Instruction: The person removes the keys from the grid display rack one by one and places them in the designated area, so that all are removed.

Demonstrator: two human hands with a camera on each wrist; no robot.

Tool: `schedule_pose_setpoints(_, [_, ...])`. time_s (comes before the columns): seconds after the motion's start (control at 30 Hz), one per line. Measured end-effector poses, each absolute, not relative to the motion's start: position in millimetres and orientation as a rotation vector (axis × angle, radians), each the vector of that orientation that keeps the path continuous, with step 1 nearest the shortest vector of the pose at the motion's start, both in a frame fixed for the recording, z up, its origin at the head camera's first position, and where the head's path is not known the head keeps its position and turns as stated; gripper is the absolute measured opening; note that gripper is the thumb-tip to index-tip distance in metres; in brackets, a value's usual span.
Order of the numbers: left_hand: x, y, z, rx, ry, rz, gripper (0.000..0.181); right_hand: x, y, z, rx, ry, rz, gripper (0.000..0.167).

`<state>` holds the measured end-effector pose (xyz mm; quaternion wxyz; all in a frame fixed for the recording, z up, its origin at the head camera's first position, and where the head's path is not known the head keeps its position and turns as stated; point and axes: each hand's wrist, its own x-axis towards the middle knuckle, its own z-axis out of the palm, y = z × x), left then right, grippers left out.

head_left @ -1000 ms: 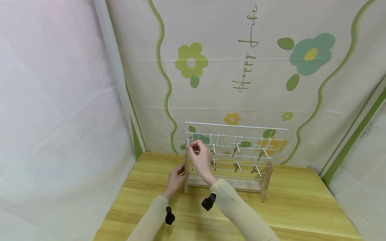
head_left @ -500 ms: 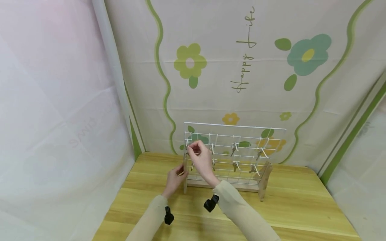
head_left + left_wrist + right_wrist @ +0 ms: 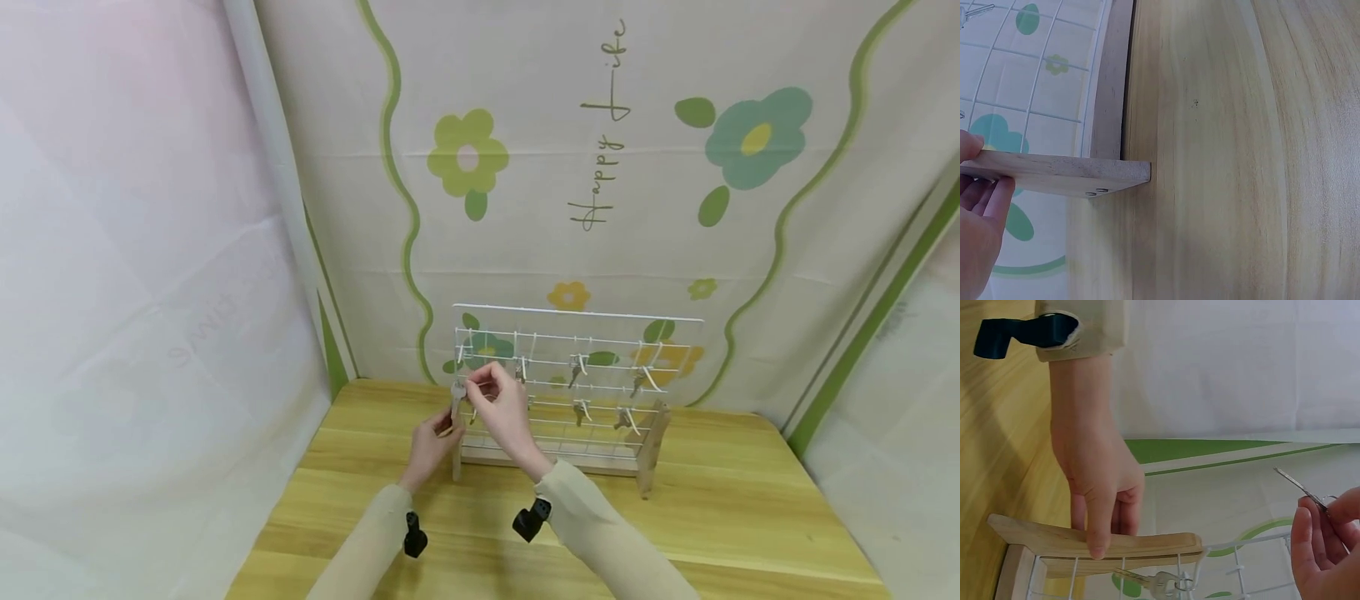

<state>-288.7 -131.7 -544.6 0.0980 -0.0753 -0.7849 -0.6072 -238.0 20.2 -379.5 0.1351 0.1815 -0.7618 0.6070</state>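
Pale cloth printed with flowers and lettering [image 3: 600, 162] hangs behind and to the sides of a wood-grain surface [image 3: 735, 500], on which stands a white wire rack [image 3: 578, 312] with a wooden upright at either end. Several hanging keys [image 3: 577, 369] dangle in two rows from white hooks along its front. At the rack's left end, both hands are at work. The left hand [image 3: 432, 446] grips the left wooden upright [image 3: 1060, 165]: the left wrist view shows thumb on one side and fingers on the other, with the wood between. The right hand [image 3: 504, 408] is raised in front of the wires, thumb and fingertips brought together in a narrow pinch on a silver key [image 3: 458, 390] with a small ring. From the head, that key lies just left of the right fingertips, level with the upper part of the left upright and a little above the left hand — so the right hand is the nearer one. Its long axis looks close to vertical, blade downward, roughly in line with the upright; the right wrist view shows it thin and slanting out past the fingers. Above it is a white hook [image 3: 461, 353] — seemingly without a key, though it is too small to be sure.
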Motion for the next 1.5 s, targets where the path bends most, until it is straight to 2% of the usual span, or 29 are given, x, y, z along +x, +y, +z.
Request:
schedule_pose_setpoints(0.2, [-296,-136,-552,-0.223,-2.320,-1.803,0.047,-256,22,-416,0.516,-2.211,1.811,0.007])
schedule_pose_setpoints(0.57, [-301,-138,-556,-0.234,-2.343,-1.718,0.046,-249,41,-450,0.523,-2.295,1.847,0.004])
schedule_pose_setpoints(1.0, [-296,-137,-558,-0.215,-2.366,-1.772,0.049,-241,63,-515,0.506,-2.516,1.691,0.003])
schedule_pose_setpoints(1.5, [-296,-134,-557,-0.192,-2.360,-1.790,0.049,-241,69,-574,0.540,-2.630,1.522,0.012])
